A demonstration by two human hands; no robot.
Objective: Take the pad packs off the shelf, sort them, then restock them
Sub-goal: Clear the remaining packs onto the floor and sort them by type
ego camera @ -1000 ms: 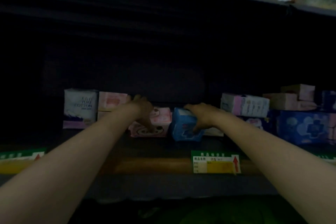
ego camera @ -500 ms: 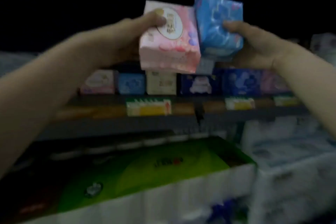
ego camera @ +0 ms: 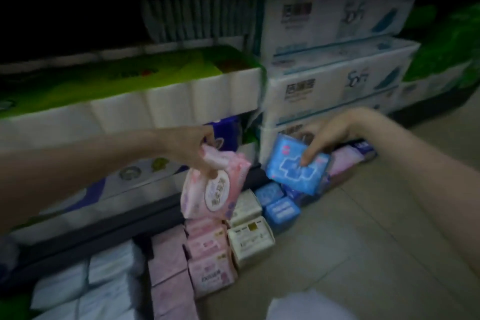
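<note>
On the far left, white packs (ego camera: 85,291) lie in a block on the floor (ego camera: 363,254) at the foot of the shelf (ego camera: 109,226). Just right of them run mauve packs (ego camera: 168,267), then a row of pink packs (ego camera: 207,254), then cream packs (ego camera: 249,231), each row touching the next. Above, the shelf holds a green-topped tissue bundle (ego camera: 124,96) and a purple-and-white one beneath it.

The left hand (ego camera: 192,148) pinches the top corner of a pink pack (ego camera: 215,187), fingers curled round it; the pack hangs tilted in the air just over the pink row.

Right of it, the right hand (ego camera: 327,135) grips a blue pack (ego camera: 296,169), thumb pressed on its face, held above the blue packs (ego camera: 278,202) on the floor. Behind it stand stacked white tissue bundles (ego camera: 335,86); lilac packs (ego camera: 345,158) lie at their foot.
</note>
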